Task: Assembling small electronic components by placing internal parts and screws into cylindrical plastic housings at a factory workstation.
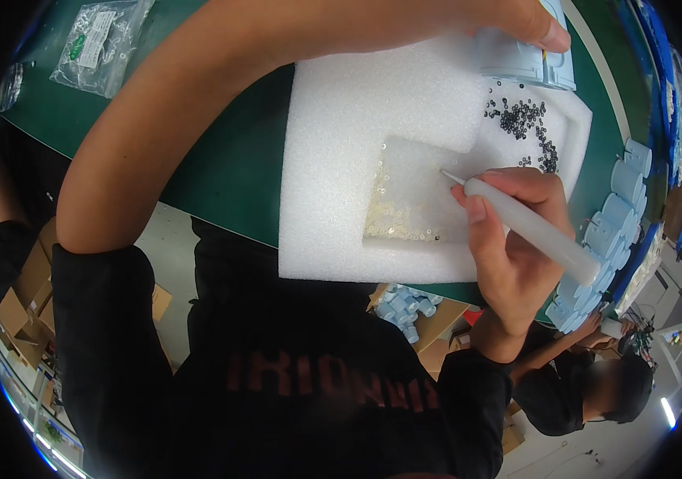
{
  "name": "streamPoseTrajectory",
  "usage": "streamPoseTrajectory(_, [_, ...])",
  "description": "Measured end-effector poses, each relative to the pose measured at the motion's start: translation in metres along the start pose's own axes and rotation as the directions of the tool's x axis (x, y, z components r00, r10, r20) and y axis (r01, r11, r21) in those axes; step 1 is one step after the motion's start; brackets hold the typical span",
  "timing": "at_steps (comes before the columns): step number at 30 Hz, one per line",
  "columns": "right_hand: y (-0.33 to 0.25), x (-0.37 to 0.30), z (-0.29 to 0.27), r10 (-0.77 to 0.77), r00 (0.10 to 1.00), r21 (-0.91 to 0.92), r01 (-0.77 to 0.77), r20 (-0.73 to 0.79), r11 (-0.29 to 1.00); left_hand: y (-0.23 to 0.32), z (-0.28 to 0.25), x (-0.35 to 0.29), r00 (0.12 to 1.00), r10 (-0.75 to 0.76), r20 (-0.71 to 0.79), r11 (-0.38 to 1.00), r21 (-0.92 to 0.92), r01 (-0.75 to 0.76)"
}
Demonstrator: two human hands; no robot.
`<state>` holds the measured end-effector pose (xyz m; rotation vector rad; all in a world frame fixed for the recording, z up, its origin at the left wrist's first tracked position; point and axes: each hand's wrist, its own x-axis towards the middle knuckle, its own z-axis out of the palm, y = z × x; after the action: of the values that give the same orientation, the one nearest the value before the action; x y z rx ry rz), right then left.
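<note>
My right hand [520, 255] is closed round a white pen-shaped tool [534, 231] with a thin tip. The tip hangs over a recess in a white foam block [325, 168]. Many small pale washers [401, 222] lie along that recess's left and lower sides. Under my left hand [516, 22], at the upper right, is a light blue round plastic housing [526, 65]. The fingers there grip the housing, which rests at the far edge of the foam; some are cut off by the frame. Small black rings [523, 120] lie scattered in a second foam recess just below it.
On the green table [229, 168] a clear bag of small parts [101, 48] lies at the far left. A row of light blue housings [616, 219] lines the right edge. More housings fill a carton [413, 307] below the near edge. Another person [588, 387] works at lower right.
</note>
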<state>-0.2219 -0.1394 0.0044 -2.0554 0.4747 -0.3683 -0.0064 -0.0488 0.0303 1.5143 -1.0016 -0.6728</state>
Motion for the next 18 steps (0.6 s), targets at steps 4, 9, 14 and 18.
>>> streamPoseTrajectory(4, [0.000,0.001,-0.006,-0.032,0.998,0.012,0.031,0.056,0.999,0.003,0.001,0.001,0.996,-0.091,0.001,0.996,-0.001,0.091])
streamPoseTrajectory(9, [-0.001,0.008,-0.022,0.082,0.979,0.273,-0.027,-0.189,0.962,-0.015,0.002,0.004,0.991,-0.125,0.055,0.981,-0.139,0.132])
streamPoseTrajectory(14, [0.020,0.015,-0.049,0.188,0.934,0.188,-0.134,-0.305,0.973,-0.033,0.000,-0.007,0.996,0.034,0.078,0.997,-0.067,-0.029])
streamPoseTrajectory(18, [0.020,0.018,-0.052,0.184,0.953,0.190,-0.140,-0.240,0.972,-0.022,0.006,-0.011,0.999,0.023,0.033,0.978,-0.206,-0.016])
